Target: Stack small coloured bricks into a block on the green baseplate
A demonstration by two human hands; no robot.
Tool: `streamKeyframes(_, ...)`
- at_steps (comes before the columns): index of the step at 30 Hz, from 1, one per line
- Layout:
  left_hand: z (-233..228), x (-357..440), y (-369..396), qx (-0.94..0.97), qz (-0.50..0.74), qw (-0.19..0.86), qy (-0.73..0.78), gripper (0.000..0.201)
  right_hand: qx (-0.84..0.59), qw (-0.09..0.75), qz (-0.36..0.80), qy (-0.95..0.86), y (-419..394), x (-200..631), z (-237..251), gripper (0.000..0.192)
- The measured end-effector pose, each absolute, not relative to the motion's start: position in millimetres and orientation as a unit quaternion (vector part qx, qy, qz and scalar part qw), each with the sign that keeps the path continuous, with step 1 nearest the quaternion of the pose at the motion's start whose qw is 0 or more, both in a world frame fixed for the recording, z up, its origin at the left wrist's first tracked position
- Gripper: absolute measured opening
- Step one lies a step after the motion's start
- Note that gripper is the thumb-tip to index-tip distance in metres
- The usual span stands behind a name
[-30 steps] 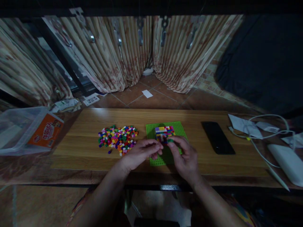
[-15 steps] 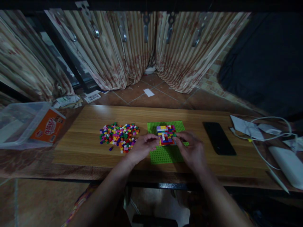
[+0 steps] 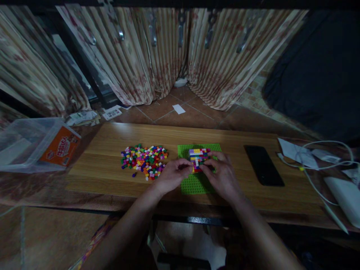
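A low block of multicoloured toy bricks (image 3: 198,152) sits on a green studded baseplate (image 3: 196,186). At the block's left front corner is my left hand (image 3: 172,175), its thumb and forefinger closed together against the bricks. My right hand (image 3: 223,176) reaches over the block's right side, thumb and forefinger pinched low at the front of it. Whatever lies between those right fingertips is too small and dark to make out. Part of the block's right side is hidden by the right fingers.
Left of the baseplate lies a spread pile of loose small bricks (image 3: 143,159) on the wooden board (image 3: 98,165). A black phone (image 3: 263,165) lies to the right. Beyond are white cables (image 3: 309,174) and a white device (image 3: 341,197). A clear plastic tub (image 3: 30,144) stands far left.
My right hand has shifted left along the front of the block, its fingertips now closer to my left hand's. The whole view has moved slightly.
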State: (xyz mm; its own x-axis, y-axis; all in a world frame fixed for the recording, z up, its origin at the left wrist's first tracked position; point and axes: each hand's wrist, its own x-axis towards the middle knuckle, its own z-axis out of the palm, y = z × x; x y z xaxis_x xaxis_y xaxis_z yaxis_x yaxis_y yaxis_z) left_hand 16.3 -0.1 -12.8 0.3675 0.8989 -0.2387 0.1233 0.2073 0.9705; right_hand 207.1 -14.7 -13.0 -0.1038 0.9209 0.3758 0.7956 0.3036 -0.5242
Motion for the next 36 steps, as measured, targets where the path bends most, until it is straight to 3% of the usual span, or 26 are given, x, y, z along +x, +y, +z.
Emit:
streamKeyframes(19, -19.3, 20.0, -3.7, 0.680, 0.304, 0.478, 0.466, 0.027, -0.586, 0.332, 0.136, -0.727, -7.6, 207.4, -10.1, 0.019)
streamKeyframes(30, -19.0, 20.4, -4.7, 0.694, 0.291, 0.462, 0.470, 0.028, -0.588, 0.344, 0.155, -0.715, -7.3, 209.0, -12.4, 0.028)
streamKeyframes(36, -20.7, 19.5, -3.8, 0.705, 0.295, 0.442, 0.470, 0.028, -0.587, 0.348, 0.147, -0.716, -8.5, 211.1, -14.6, 0.023)
